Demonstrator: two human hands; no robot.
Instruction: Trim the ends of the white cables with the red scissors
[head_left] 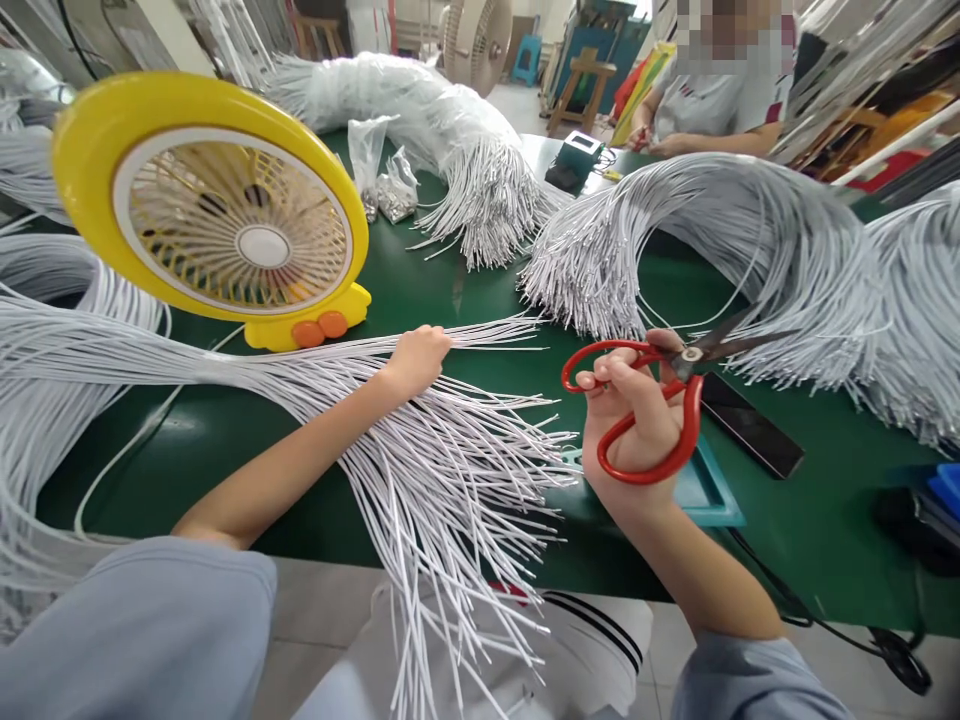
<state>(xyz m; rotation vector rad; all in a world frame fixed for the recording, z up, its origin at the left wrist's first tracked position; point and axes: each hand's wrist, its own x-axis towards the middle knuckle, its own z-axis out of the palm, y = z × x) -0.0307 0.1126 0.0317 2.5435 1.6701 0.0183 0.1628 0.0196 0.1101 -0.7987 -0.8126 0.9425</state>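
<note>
My left hand (pixel 420 360) is closed around a few strands at the far side of a fanned-out bundle of white wires (pixel 450 460). The wires' loose ends spread to the right and hang over the table's near edge. On the left the same bundle is gathered together. In my right hand (pixel 637 425) is a pair of red-handled scissors (pixel 686 450), with my fingers through the loops. Their dark blades point right, apart from the wires and slightly parted.
A yellow fan (pixel 262 245) stands at the left on the green table (pixel 480 310). Large wire coils (pixel 720 220) lie behind and to the right. A phone (pixel 754 425) and a teal tray (pixel 709 485) lie near my right hand. Across the table sits a person (pixel 720 100).
</note>
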